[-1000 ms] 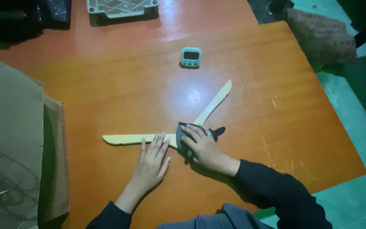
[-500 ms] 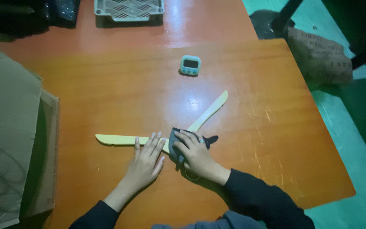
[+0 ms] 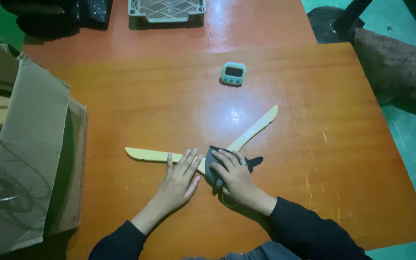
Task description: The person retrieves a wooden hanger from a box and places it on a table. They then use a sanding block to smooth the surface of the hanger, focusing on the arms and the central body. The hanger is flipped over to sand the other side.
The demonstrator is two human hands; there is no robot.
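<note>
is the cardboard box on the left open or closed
Open. The cardboard box at the table's left edge has its flaps splayed outward, and thin wires show inside it.
</note>
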